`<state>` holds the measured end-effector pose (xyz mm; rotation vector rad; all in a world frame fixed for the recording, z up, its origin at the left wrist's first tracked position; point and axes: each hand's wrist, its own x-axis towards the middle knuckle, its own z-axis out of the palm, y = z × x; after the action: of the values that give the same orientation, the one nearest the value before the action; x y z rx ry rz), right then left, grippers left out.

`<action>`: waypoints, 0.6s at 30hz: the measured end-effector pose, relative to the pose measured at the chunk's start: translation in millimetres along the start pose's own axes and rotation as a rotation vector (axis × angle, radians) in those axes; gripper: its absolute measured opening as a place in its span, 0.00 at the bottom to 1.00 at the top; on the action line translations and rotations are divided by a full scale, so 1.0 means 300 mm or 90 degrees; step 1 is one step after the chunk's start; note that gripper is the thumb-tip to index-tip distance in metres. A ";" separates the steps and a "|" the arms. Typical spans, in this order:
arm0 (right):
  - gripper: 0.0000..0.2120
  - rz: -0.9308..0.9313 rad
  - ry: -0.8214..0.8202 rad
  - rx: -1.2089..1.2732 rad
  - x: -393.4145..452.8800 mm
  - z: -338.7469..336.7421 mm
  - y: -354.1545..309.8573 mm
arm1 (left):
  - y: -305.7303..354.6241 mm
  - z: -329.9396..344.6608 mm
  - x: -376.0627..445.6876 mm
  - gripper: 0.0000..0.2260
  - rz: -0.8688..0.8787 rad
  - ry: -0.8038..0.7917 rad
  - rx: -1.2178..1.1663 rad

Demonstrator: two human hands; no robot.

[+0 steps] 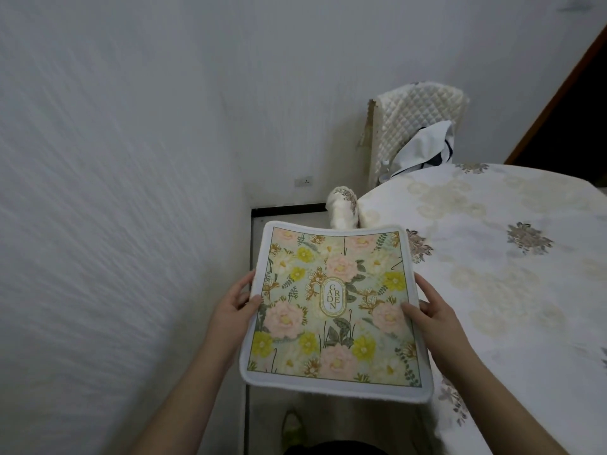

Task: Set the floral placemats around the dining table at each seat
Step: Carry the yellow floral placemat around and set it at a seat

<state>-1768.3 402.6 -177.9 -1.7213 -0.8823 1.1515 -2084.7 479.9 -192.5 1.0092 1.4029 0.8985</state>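
Note:
A floral placemat [335, 307] with pink and yellow flowers, a white border and a "GARDEN" oval in its middle is held flat in the air, left of the dining table [512, 257]. My left hand [235, 303] grips its left edge, thumb on top. My right hand [430, 307] grips its right edge, thumb on the printed face. The mat's right side hangs over the table's rim. The table wears a white cloth with beige and grey flower patterns.
A white wall [115, 192] runs close along the left. A chair with a quilted cream cover [420, 126] stands at the table's far side, a white cloth draped on it. A rolled white fabric bundle [343, 205] lies beyond the mat. A dark doorway [571, 110] is at right.

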 end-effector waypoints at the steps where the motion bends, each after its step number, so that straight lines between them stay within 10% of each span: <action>1: 0.27 -0.003 0.009 0.002 0.021 0.005 -0.012 | 0.017 0.007 0.040 0.20 0.003 -0.010 -0.005; 18: 0.27 0.058 0.254 0.122 0.086 -0.172 0.002 | 0.231 0.389 0.425 0.20 0.006 -0.274 0.044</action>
<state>-1711.3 411.3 -176.4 -1.7606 -0.4392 0.8726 -1963.0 620.2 -180.3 1.1807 1.0702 0.5963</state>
